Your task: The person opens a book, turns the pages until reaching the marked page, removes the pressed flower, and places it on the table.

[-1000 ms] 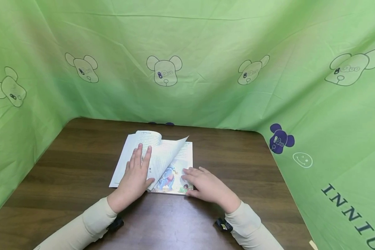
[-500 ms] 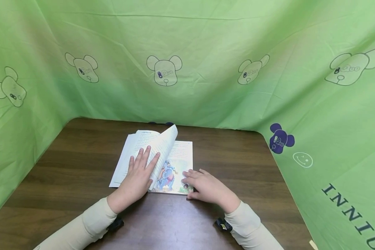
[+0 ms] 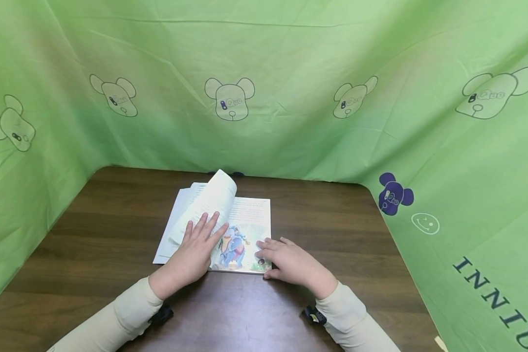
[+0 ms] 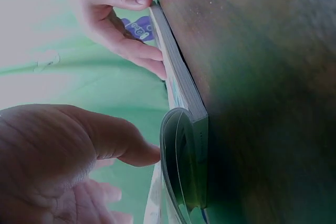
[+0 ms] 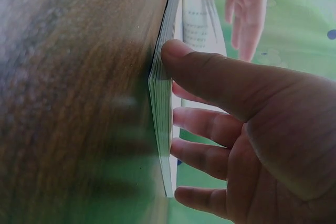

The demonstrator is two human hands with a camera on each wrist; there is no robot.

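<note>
An open book [image 3: 251, 212] lies on the table, its right page showing text and a blue elephant picture. My left hand [image 3: 191, 254] rests with spread fingers on a curling page [image 3: 220, 190] that leans over the left side. In the left wrist view the thumb of the left hand [image 4: 79, 150] touches the bent pages [image 4: 170, 140]. My right hand [image 3: 292, 261] lies at the book's lower right corner, fingertips on the page. In the right wrist view, the thumb of the right hand [image 5: 247, 103] is against the edge of the page stack [image 5: 163, 108], with fingers extended over the page.
A brown wooden table [image 3: 334, 225] carries the book. Green cloth [image 3: 290, 146] with printed bear heads hangs behind and at both sides. A small pale object [image 3: 441, 343] shows at the table's right edge near the front.
The raised page has swung from the right side over to the left, uncovering more of the elephant picture. My left hand has shifted slightly with it; my right hand has barely moved.
</note>
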